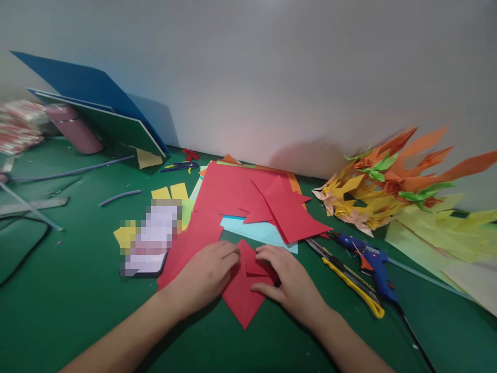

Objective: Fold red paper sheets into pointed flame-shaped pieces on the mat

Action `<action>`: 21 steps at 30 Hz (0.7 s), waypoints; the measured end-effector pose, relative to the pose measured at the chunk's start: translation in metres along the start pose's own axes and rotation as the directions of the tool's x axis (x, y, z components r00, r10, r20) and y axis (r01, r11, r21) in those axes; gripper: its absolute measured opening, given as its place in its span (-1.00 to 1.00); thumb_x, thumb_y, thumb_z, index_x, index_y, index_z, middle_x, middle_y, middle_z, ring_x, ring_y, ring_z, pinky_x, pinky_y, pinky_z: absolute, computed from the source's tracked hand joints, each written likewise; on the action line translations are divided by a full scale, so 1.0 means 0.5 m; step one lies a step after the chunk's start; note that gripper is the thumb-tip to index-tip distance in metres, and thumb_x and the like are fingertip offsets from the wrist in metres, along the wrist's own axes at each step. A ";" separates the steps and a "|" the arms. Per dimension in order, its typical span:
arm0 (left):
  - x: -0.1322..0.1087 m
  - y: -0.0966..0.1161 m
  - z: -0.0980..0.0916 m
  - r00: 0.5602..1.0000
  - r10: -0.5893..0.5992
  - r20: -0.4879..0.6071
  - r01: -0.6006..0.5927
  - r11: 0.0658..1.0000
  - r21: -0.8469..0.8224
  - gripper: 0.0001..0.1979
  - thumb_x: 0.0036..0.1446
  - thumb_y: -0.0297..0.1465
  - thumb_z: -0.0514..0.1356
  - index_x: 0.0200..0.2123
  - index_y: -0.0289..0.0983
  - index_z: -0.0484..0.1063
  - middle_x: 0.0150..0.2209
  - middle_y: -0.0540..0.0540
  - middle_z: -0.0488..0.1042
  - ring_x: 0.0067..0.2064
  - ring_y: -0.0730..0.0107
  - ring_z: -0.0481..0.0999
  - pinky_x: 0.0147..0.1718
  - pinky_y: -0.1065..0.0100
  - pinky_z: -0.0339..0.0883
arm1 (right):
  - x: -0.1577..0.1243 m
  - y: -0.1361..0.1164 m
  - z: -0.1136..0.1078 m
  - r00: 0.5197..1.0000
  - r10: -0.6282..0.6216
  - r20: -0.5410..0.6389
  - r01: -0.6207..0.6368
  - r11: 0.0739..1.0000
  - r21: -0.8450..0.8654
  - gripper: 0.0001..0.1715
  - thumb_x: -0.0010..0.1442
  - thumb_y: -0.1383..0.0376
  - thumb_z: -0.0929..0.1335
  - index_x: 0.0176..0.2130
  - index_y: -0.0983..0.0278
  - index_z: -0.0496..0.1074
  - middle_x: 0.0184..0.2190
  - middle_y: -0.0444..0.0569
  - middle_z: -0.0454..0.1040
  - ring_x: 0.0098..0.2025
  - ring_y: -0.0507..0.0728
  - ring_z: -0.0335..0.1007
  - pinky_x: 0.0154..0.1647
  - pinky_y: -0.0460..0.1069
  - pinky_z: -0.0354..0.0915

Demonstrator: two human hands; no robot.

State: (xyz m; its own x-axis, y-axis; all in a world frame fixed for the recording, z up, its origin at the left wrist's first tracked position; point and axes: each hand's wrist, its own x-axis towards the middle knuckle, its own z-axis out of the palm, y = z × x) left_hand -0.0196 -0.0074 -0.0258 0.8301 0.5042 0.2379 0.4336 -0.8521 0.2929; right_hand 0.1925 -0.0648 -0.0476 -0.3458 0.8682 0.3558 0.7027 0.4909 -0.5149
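A square of red paper [244, 304] lies with one corner pointing toward me, a crease down its middle and a flap folded at its upper right. Curled over the upper left edge of this square, my left hand [209, 268] grips it, its fingertips near the crease. My right hand [293, 280] has its thumb and fingers around the folded flap at the right side. Beneath and beyond my left wrist are more red sheets [186, 243]. Several cut red pieces [289, 212] rest on the stack behind the hands.
To the left are a phone [153, 238], yellow paper pieces [178, 191] and a pink bottle [73, 129] beside leaning boards [112, 124]. On the right lie a yellow cutter knife [353, 285], a blue glue gun [375, 264] with its cord, and paper flowers [388, 176].
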 end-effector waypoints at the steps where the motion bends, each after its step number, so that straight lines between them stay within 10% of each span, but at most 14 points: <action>1: 0.001 0.002 -0.002 1.000 -0.011 0.007 0.011 1.000 -0.004 -0.78 0.20 -0.63 -0.02 -0.26 -0.33 0.38 -0.22 -0.16 0.49 -0.22 0.25 0.45 -0.22 0.24 0.39 | 0.000 0.002 0.002 1.000 0.009 -0.019 -0.009 1.000 0.002 -0.62 0.19 0.11 0.38 -0.06 0.24 0.34 -0.05 0.16 0.46 0.00 0.28 0.39 -0.05 0.20 0.37; 21: 0.000 0.006 0.019 0.998 0.038 -0.042 -0.036 0.999 0.032 -0.58 0.15 -0.66 -0.07 0.00 -0.32 0.38 0.03 -0.22 0.48 0.03 0.15 0.46 0.00 0.06 0.39 | 0.012 0.008 0.001 0.924 0.243 -0.294 -0.236 0.970 0.062 -0.75 0.23 0.31 0.25 -0.16 0.27 0.48 -0.38 -0.02 0.56 -0.49 0.08 0.42 -0.41 -0.05 0.39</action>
State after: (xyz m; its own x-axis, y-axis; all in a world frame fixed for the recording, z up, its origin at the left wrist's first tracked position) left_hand -0.0152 -0.0113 -0.0338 0.8305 0.4772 0.2873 0.4143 -0.8739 0.2542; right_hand 0.1931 -0.0577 -0.0478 0.0342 0.9008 0.4329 0.7245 0.2760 -0.6316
